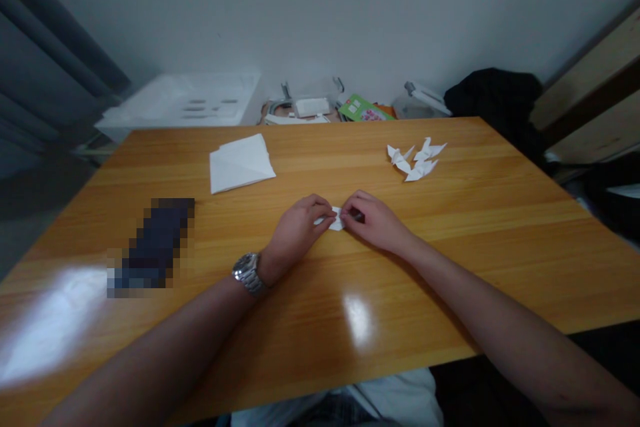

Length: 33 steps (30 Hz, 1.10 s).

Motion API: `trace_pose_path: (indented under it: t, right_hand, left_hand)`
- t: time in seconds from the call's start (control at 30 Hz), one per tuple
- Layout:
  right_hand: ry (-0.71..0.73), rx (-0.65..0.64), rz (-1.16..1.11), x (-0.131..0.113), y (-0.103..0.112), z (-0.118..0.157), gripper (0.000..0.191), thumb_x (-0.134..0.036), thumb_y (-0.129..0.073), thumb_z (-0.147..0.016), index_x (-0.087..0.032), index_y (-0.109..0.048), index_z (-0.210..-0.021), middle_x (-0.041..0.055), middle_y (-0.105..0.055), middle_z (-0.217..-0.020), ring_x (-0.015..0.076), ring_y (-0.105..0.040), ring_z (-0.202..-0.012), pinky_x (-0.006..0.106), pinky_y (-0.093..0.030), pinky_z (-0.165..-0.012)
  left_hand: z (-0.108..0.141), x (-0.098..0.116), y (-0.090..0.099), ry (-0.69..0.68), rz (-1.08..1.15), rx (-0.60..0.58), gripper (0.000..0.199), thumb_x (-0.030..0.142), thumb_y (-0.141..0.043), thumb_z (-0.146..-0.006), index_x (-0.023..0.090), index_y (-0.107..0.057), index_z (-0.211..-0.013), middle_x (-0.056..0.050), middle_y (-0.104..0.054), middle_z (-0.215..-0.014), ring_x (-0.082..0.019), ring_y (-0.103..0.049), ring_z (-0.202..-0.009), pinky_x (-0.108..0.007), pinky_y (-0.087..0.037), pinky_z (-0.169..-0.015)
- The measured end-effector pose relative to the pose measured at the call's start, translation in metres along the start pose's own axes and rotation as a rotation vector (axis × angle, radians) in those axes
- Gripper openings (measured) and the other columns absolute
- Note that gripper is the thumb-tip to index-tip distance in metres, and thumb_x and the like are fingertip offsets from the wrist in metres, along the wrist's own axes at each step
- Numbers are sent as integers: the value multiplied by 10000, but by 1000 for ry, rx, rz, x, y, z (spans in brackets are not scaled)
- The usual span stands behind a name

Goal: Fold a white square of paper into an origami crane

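A small folded piece of white paper (pixel 337 220) is between my two hands over the middle of the wooden table (pixel 320 307). My left hand (pixel 301 227), with a metal watch (pixel 249 272) at its wrist, pinches the paper's left side. On the right side, the fingertips of my right hand (pixel 373 220) are closed on the same paper. The fingers partly cover the paper, so its full shape is hidden.
Several folded white paper birds (pixel 423 169) stand at the back right. White paper sheets (pixel 241 163) lie at the back left, near a pixelated dark object (pixel 159 240). Beyond the far edge are a white tray (pixel 200 97), a green booklet (pixel 363 108) and black cloth (pixel 493 97).
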State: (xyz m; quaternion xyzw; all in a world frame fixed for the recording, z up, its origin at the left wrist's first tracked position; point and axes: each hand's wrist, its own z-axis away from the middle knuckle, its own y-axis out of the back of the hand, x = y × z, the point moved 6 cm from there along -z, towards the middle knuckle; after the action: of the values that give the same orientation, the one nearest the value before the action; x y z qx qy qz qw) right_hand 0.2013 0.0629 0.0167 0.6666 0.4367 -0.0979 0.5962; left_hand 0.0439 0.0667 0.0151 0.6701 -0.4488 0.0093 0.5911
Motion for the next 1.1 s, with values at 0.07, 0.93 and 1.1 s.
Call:
trace_pose_path:
  t: [0.07, 0.93, 1.1]
  right_hand:
    - [-1, 10, -2, 0, -1, 0, 47, -151, -636, -888, -176, -655, -853, 39, -598, -893, 161, -583, -797, 292, -474, -732]
    - [-56, 19, 63, 5, -4, 2, 57, -158, -598, -898, -179, -613, -847, 49, -546, -937, 169, -561, -828, 308, -467, -771]
    - [-32, 29, 92, 1, -4, 3, 62, -157, -584, -910, -194, -589, -861, 50, -540, -948, 180, -558, -845, 320, -468, -785]
  left_hand:
    - [-1, 1, 1, 3, -19, -9, 164, 279, -615, -969, 181, -746, -978, -47, -700, -1042, -190, -658, -947, -320, -526, -863]
    - [17, 22, 4, -299, -299, -205, 326, 297, -432, -1052, 180, -680, -1229, -78, -695, -1280, -210, -686, -1099, -337, -560, -975]
    - [16, 24, 5, -288, -318, -203, 317, 275, -429, -1049, 174, -682, -1213, -90, -706, -1235, -210, -686, -1074, -340, -569, -949]
